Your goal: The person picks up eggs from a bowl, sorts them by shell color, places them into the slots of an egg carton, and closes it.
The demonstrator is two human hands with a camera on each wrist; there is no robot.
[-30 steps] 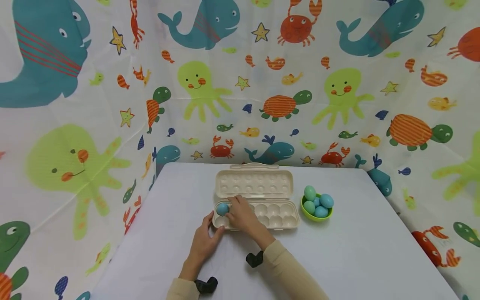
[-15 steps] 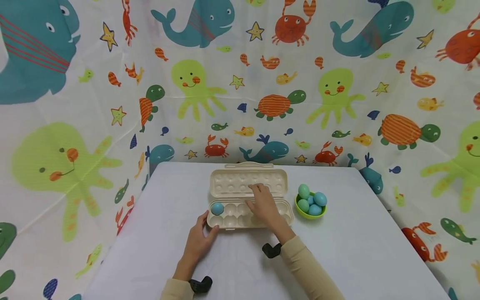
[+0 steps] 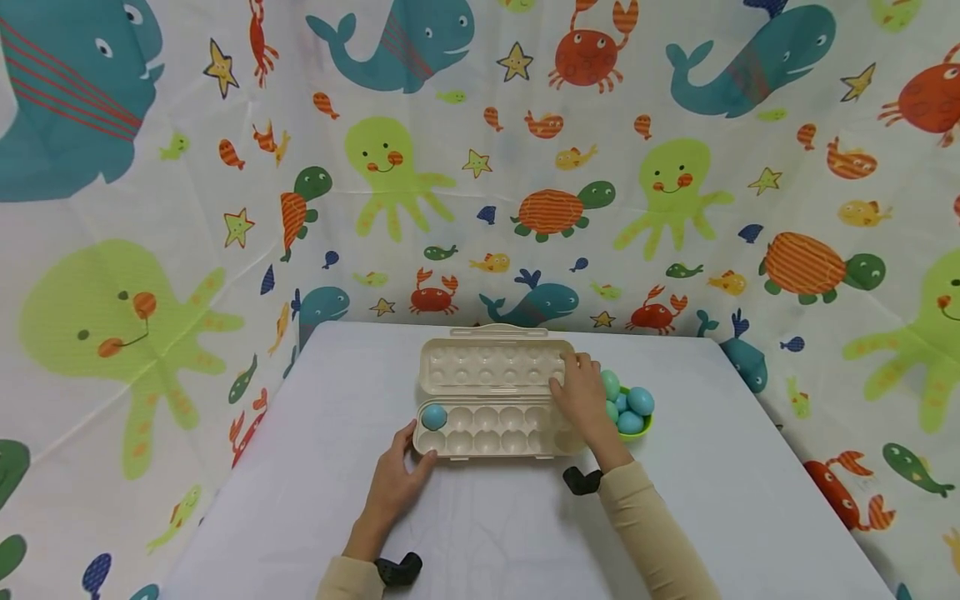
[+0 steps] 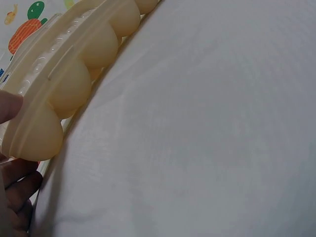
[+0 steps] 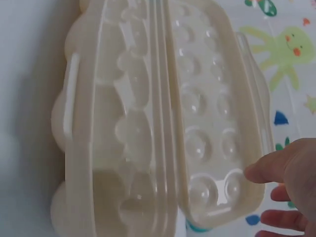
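A cream egg carton [image 3: 485, 443] lies with its lid [image 3: 495, 367] folded back, and one blue egg [image 3: 434, 417] sits in its back left cup. My left hand [image 3: 395, 483] grips the carton's left end; in the left wrist view its thumb is on the carton [image 4: 69, 89] and the other fingers are beside its end. Above the right end of the carton is my right hand [image 3: 587, 403], fingers relaxed and holding nothing, partly hiding the green bowl [image 3: 637, 434] of blue eggs [image 3: 641, 401] and green eggs [image 3: 611, 385].
The white table [image 3: 480, 533] carries the carton and bowl. Behind and at both sides hangs a cloth [image 3: 450, 75] printed with sea animals. The bowl stands just right of the carton.
My right hand has moved from the blue egg in the carton rightward to the bowl side, with its fingers off the egg. My left hand stays on the carton's left end.
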